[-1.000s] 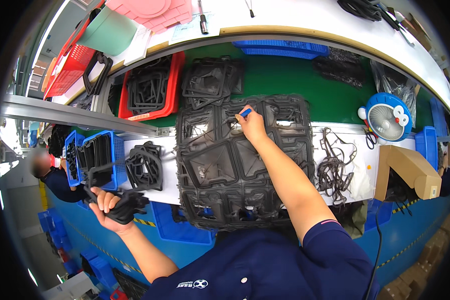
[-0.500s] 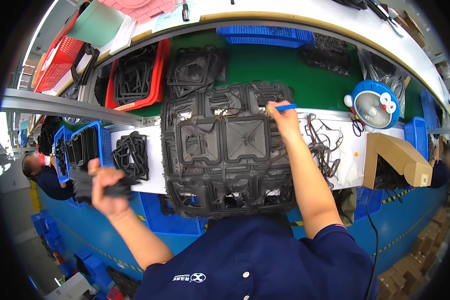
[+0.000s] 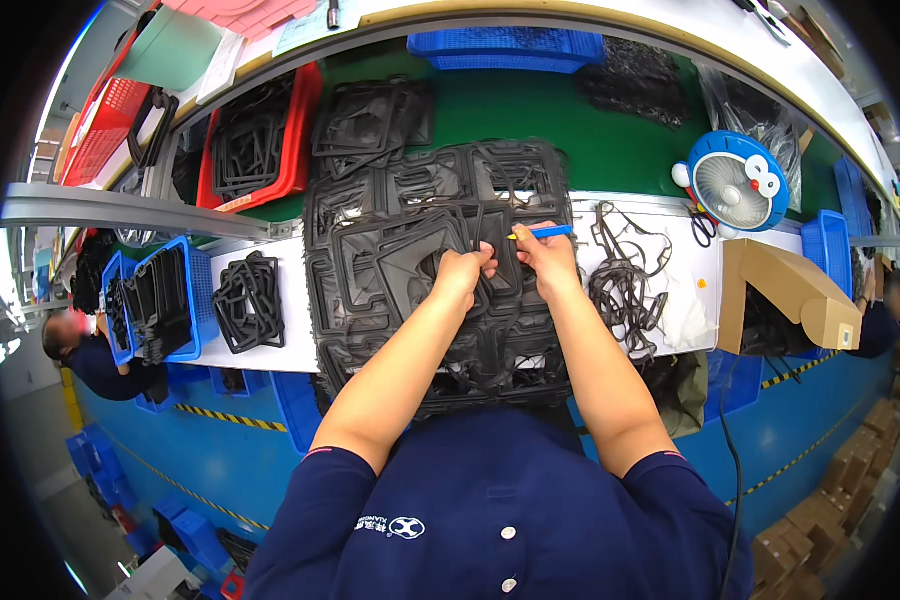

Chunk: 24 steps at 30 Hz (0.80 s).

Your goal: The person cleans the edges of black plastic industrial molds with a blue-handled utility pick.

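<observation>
A large black molded sheet (image 3: 440, 180), made up of several joined frame-shaped parts, lies across the white bench in front of me. My left hand (image 3: 464, 276) is closed at the edge of a black frame part (image 3: 410, 262), which sits tilted on the sheet. Close to its right, my right hand (image 3: 550, 262) grips a slim blue tool (image 3: 552, 231) with a yellow tip, pen-like in shape. That tip points left, toward the frame part; the exact working end is too small to make out.
Left of the sheet lie loose black frames (image 3: 250, 302) and a blue basket (image 3: 208, 300) of black parts. A red bin (image 3: 308, 130) stands behind. To the right are tangled black scrap strips (image 3: 625, 290), scissors (image 3: 703, 228), a blue fan (image 3: 735, 182) and a cardboard box (image 3: 785, 295).
My left hand has come from the far left, where it held a blurred black piece, to the sheet's middle. The right hand with the blue tool has moved slightly left and down.
</observation>
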Motion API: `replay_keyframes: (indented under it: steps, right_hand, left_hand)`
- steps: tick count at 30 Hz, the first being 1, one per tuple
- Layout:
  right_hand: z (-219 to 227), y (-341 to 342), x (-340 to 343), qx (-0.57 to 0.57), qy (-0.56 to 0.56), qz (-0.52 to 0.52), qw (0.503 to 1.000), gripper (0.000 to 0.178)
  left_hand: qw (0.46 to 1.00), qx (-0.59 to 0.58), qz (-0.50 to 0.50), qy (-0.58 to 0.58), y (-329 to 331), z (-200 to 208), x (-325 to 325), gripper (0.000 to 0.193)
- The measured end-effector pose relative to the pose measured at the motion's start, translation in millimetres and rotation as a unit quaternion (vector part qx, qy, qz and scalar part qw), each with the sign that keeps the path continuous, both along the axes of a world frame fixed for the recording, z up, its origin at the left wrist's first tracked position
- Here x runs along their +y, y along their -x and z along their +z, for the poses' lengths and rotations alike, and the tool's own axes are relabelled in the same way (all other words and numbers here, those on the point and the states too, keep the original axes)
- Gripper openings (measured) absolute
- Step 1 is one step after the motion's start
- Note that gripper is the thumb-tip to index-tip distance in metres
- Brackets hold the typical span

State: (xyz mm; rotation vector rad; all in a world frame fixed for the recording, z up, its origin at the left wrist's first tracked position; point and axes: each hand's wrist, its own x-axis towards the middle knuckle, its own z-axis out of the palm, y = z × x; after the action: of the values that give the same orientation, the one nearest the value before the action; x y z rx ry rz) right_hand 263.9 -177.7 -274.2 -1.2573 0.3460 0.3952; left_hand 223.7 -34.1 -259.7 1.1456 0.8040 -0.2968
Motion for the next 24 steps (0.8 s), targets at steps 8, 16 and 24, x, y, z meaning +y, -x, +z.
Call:
replay_keyframes:
  steps: [8, 16, 24]
  right_hand:
    - [18, 10, -1, -0.024, -0.036, 0.005, 0.999, 0.021]
    - [11, 19, -8, -0.047, -0.019, -0.017, 0.999, 0.019]
    - [28, 31, -11, -0.258, 0.378, 0.024, 0.889, 0.013]
  left_hand:
    - [0.996, -0.074, -0.05, 0.018, 0, 5, -12, 0.009]
    - [0.994, -0.046, -0.095, -0.022, -3, 10, -18, 0.008]
    - [0.995, -0.092, -0.03, 0.003, 13, 19, -10, 0.013]
